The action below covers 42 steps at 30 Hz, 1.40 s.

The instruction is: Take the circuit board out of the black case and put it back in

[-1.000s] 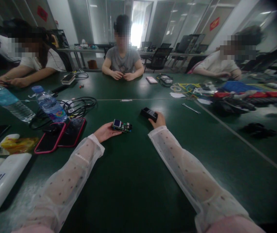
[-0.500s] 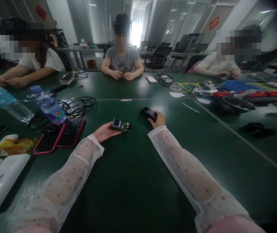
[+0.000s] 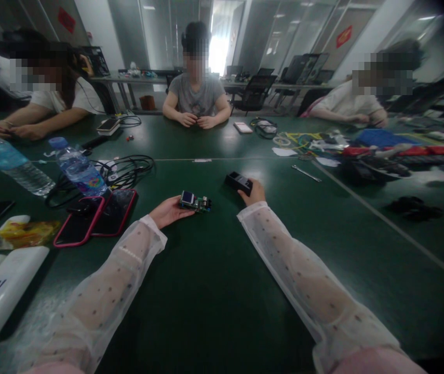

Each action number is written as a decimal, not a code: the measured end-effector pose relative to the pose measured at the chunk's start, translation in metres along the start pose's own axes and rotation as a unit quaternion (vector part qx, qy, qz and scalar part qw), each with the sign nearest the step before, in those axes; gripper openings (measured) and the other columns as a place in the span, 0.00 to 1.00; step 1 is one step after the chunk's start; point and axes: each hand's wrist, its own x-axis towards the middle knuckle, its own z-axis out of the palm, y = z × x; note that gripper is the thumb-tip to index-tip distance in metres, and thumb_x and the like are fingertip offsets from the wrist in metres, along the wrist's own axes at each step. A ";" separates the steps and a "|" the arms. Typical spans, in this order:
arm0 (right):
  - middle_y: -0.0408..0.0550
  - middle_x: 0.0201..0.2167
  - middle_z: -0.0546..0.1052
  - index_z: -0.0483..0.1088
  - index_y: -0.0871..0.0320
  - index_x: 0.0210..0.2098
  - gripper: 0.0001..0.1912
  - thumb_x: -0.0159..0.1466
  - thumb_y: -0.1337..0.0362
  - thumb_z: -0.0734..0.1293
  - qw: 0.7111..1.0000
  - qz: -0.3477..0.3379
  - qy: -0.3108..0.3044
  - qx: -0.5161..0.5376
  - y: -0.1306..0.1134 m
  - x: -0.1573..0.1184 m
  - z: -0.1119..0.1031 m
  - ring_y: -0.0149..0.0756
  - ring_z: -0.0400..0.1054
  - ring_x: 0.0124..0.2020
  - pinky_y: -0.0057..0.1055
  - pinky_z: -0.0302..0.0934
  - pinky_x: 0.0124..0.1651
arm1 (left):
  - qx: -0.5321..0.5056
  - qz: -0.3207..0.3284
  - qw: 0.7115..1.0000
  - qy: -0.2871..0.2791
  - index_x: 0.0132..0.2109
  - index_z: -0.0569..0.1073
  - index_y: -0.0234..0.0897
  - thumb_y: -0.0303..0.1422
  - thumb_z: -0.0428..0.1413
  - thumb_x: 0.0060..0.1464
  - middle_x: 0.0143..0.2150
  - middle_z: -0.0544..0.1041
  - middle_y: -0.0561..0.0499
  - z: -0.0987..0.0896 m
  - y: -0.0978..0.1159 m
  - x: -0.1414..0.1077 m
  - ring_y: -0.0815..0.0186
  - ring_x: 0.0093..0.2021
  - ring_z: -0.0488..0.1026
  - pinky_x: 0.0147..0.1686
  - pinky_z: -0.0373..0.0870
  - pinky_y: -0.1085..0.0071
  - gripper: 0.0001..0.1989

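Observation:
My left hand (image 3: 167,212) is closed on the left end of a small green circuit board (image 3: 198,203), which carries a little dark screen in a white frame and several components at its right end. To the right, my right hand (image 3: 253,192) grips a black plastic case (image 3: 238,182) by its near right end. The case looks like an open box, with its hollow facing up. A gap of bare green tabletop separates the board from the case. The fingers under the board are partly hidden.
At left lie two red-edged phones (image 3: 113,212), water bottles (image 3: 79,169), a black cable coil (image 3: 132,171) and a white power bank (image 3: 9,293). A wrench (image 3: 306,173) lies to the right, before a heap of cables and tools (image 3: 385,148). Three people sit across the table (image 3: 210,301).

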 end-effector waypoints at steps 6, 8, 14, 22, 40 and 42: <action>0.66 0.52 0.67 0.59 0.66 0.57 0.34 0.55 0.57 0.68 1.000 0.005 0.001 -0.013 0.001 0.000 0.001 0.57 0.63 0.54 0.52 0.57 0.58 | 0.005 -0.001 1.000 0.019 0.60 0.63 0.25 0.29 0.47 0.65 0.53 0.73 0.33 0.004 0.001 -0.002 0.54 0.50 0.75 0.57 0.66 0.56 0.19; 0.64 0.52 0.67 0.60 0.63 0.56 0.33 0.55 0.57 0.69 1.000 0.007 0.007 -0.016 0.003 0.000 0.003 0.57 0.62 0.54 0.53 0.58 0.57 | 0.004 -0.001 1.000 0.018 0.60 0.64 0.25 0.29 0.47 0.64 0.53 0.73 0.33 0.006 0.001 -0.002 0.53 0.50 0.75 0.57 0.66 0.55 0.19; 0.63 0.50 0.68 0.61 0.62 0.54 0.32 0.53 0.57 0.70 0.999 0.025 0.008 -0.023 0.004 0.001 0.003 0.56 0.62 0.53 0.54 0.58 0.56 | 0.000 -0.004 1.000 0.010 0.60 0.64 0.24 0.29 0.47 0.65 0.51 0.74 0.33 0.005 0.001 -0.001 0.54 0.49 0.76 0.57 0.65 0.55 0.19; 0.60 0.48 0.71 0.62 0.61 0.50 0.30 0.51 0.58 0.71 0.995 0.038 0.051 0.077 -0.014 -0.001 -0.004 0.53 0.66 0.50 0.53 0.60 0.54 | -0.015 -0.022 0.999 -0.017 0.62 0.61 0.27 0.33 0.46 0.65 0.53 0.74 0.34 -0.001 0.000 0.001 0.53 0.53 0.74 0.60 0.61 0.53 0.22; 0.51 0.50 0.71 0.62 0.53 0.53 0.28 0.54 0.60 0.72 0.940 -0.117 -0.115 0.300 -0.156 -0.049 -0.009 0.45 0.68 0.52 0.46 0.63 0.54 | -0.022 -0.009 1.000 -0.008 0.54 0.67 0.33 0.37 0.43 0.65 0.43 0.78 0.41 0.001 -0.001 0.002 0.55 0.44 0.77 0.56 0.64 0.52 0.17; 0.51 0.49 0.72 0.62 0.54 0.53 0.28 0.55 0.60 0.72 0.942 -0.105 -0.121 0.295 -0.152 -0.049 -0.008 0.45 0.68 0.52 0.47 0.63 0.54 | -0.024 -0.009 1.000 -0.009 0.56 0.67 0.34 0.38 0.45 0.65 0.44 0.77 0.41 0.001 -0.001 0.002 0.55 0.45 0.77 0.56 0.64 0.52 0.18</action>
